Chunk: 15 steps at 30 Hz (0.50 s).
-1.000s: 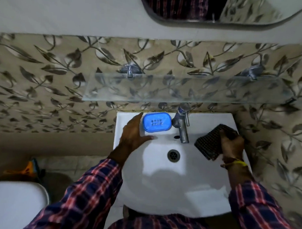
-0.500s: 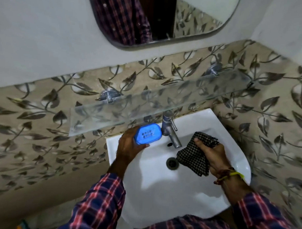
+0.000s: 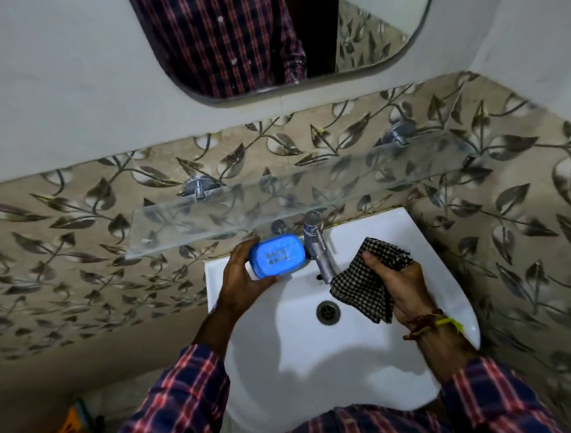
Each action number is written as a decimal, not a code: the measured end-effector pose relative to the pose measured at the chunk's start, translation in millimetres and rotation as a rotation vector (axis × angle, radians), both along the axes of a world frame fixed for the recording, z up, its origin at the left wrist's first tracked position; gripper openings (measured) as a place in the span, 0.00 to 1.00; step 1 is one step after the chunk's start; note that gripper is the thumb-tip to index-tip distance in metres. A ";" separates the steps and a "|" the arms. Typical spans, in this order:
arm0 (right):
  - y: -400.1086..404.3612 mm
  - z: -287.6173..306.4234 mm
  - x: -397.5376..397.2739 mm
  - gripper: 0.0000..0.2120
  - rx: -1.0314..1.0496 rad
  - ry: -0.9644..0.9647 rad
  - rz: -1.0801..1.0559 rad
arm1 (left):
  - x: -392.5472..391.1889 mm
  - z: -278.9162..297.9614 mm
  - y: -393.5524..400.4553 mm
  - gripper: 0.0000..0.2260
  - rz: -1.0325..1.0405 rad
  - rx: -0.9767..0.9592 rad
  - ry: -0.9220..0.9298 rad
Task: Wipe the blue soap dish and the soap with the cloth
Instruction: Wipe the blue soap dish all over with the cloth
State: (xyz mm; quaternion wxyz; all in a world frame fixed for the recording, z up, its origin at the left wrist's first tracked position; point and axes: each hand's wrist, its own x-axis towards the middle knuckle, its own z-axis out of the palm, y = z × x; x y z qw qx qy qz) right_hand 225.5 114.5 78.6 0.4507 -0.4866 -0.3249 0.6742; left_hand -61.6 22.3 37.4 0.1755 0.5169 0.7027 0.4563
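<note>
The blue soap dish (image 3: 278,256) is an oval plastic box with a slotted lid. My left hand (image 3: 241,279) grips it from the left and below, holding it tilted above the back left corner of the white basin (image 3: 292,352). The soap itself is hidden inside. A black-and-white checked cloth (image 3: 364,284) hangs over the basin to the right of the tap, held by my right hand (image 3: 401,285) with the thumb on top. The cloth and the dish are apart, with the tap between them.
A chrome tap (image 3: 317,246) stands at the back of the basin between my hands. Just above the dish runs a glass shelf (image 3: 278,200) on the leaf-patterned tiles. The drain (image 3: 328,311) lies below the tap. A mirror (image 3: 271,37) hangs higher up.
My left hand has taken hold of the soap dish and lifted it off the basin's ledge. My right hand has brought the cloth inward over the basin. The view has tilted.
</note>
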 end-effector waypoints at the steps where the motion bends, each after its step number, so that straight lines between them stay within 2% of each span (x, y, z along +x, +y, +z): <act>1: 1.2 0.3 1.6 0.06 0.009 -0.007 0.024 | 2.4 2.0 -5.3 0.39 0.006 0.007 -0.018; 4: 3.7 1.5 5.4 0.08 0.047 -0.070 0.112 | 17.9 8.0 -27.6 0.35 0.063 0.019 -0.135; 9: 3.0 0.6 3.0 0.09 0.290 -0.386 0.238 | 47.6 11.9 -61.1 0.36 0.088 0.045 -0.420; 12: 0.7 1.5 6.1 0.11 0.311 -0.482 0.323 | 57.9 15.6 -75.4 0.36 0.161 0.095 -0.655; 15: -7.5 2.3 12.4 0.12 0.324 -0.490 0.412 | 66.1 26.6 -77.5 0.25 0.261 0.148 -0.877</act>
